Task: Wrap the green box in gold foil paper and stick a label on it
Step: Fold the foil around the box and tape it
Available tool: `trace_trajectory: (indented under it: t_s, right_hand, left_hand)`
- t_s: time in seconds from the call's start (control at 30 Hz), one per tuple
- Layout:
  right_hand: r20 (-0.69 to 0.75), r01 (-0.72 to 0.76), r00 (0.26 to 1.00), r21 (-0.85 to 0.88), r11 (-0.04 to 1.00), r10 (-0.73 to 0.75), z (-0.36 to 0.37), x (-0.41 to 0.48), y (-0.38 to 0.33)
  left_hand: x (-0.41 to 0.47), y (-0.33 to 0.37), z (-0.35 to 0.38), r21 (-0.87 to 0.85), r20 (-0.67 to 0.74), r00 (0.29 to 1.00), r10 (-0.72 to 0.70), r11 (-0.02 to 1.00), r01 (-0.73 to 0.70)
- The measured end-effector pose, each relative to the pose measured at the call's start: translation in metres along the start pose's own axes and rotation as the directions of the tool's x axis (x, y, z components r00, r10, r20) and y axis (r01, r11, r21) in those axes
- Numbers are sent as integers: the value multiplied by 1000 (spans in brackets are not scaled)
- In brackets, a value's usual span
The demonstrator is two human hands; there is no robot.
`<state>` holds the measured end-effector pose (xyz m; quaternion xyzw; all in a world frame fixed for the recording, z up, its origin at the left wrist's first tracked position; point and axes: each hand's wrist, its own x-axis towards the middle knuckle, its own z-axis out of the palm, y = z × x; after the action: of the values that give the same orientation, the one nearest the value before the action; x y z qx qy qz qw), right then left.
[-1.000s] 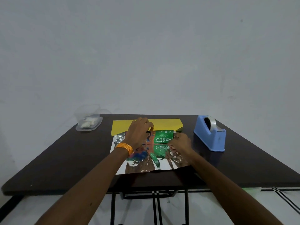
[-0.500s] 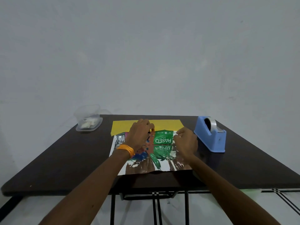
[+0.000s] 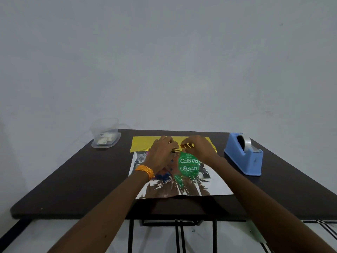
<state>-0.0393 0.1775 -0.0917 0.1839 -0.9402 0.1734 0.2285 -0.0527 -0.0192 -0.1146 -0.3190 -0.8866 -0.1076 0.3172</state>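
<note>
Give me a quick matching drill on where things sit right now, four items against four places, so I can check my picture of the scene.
Things:
1. tape dispenser
2. plastic tub
3. green box
4. orange band

Places:
A. far left corner of the table
B. worn on the left arm
C. right side of the table
D. middle of the table, on the foil sheet

Pairs: 1-C, 2-A, 3-D, 4-B
</note>
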Motion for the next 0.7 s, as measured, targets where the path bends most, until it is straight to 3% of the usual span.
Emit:
trace_trajectory:
  t_s: [0.1, 0.4, 0.57, 0.7]
  right_hand:
    - [-16, 19, 1000, -24, 1000, -20, 3, -5, 4]
    - [-37, -36, 999, 13, 999, 36, 4, -4, 1]
    - [-33, -53, 998, -2, 999, 53, 4, -4, -2]
    - [-35, -55, 998, -15, 998, 54, 5, -4, -2]
  left_hand:
    - [-7, -17, -7, -82, -43, 998, -34, 996, 30]
    - [-31, -69, -31, -109, -21, 993, -118, 987, 115]
    - [-30, -58, -35, -222, -84, 968, -235, 952, 212]
    - [-16, -24, -29, -168, -93, 979, -183, 972, 166]
